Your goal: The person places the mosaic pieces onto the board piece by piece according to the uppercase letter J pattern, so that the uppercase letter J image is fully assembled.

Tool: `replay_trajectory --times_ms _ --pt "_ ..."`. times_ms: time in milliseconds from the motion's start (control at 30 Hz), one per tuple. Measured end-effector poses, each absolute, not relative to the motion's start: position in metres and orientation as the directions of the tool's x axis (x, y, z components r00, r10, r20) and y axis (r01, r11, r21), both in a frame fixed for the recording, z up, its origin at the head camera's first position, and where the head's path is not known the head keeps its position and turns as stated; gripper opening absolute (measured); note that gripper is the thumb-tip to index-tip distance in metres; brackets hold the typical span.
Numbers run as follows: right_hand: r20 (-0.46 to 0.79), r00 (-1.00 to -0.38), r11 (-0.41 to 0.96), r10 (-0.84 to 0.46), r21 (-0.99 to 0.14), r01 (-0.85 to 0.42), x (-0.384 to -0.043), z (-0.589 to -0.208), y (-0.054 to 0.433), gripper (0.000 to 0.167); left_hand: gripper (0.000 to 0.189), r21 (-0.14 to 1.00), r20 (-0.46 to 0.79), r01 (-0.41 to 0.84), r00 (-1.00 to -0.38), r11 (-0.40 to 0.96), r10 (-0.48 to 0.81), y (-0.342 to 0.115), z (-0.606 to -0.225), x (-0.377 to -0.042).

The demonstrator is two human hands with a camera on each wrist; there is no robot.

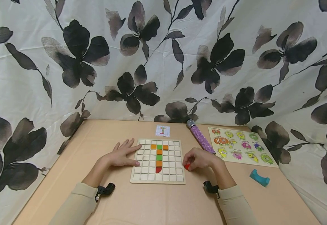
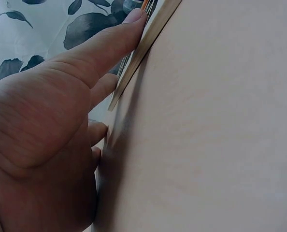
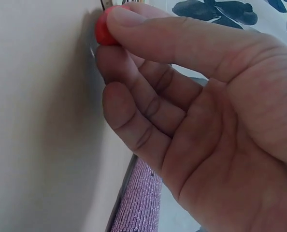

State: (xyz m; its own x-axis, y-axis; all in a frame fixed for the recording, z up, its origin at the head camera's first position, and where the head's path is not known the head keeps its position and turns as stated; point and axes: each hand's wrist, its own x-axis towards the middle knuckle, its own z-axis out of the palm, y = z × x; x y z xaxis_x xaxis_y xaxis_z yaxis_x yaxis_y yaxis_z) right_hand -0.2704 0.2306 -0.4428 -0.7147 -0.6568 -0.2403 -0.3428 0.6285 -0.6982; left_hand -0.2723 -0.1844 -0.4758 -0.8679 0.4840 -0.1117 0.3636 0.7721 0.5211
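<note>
Floral cloth behind tan table.

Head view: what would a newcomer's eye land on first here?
First the wooden grid board at the middle of the table, with orange, green and red tiles forming a T. The left hand rests flat against the board's left edge, while the right hand pinches a small red piece just beside its right edge. Behind, a glittery purple microphone lies by a fruit puzzle.
</note>
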Motion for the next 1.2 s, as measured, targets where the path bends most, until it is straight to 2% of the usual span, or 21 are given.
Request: replay_trajectory --times_ms 267,700,1200 --pt "-0.119 -0.736 0.601 -0.667 -0.670 -0.436 -0.271 -0.441 0.223 0.020 0.091 0.525 -0.113 0.359 -0.869 0.772 0.481 -0.185 -0.475 -0.272" --pt "0.015 -0.793 0.578 -0.610 -0.675 -0.458 -0.268 -0.441 0.193 0.018 0.090 0.531 -0.110 0.361 -0.868 0.767 0.484 -0.184 -0.474 -0.272" --pt "0.135 -0.772 0.524 -0.621 -0.661 -0.537 -0.266 -0.440 0.158 0.021 0.092 0.528 -0.107 0.365 -0.868 0.767 0.486 -0.185 -0.478 -0.274"
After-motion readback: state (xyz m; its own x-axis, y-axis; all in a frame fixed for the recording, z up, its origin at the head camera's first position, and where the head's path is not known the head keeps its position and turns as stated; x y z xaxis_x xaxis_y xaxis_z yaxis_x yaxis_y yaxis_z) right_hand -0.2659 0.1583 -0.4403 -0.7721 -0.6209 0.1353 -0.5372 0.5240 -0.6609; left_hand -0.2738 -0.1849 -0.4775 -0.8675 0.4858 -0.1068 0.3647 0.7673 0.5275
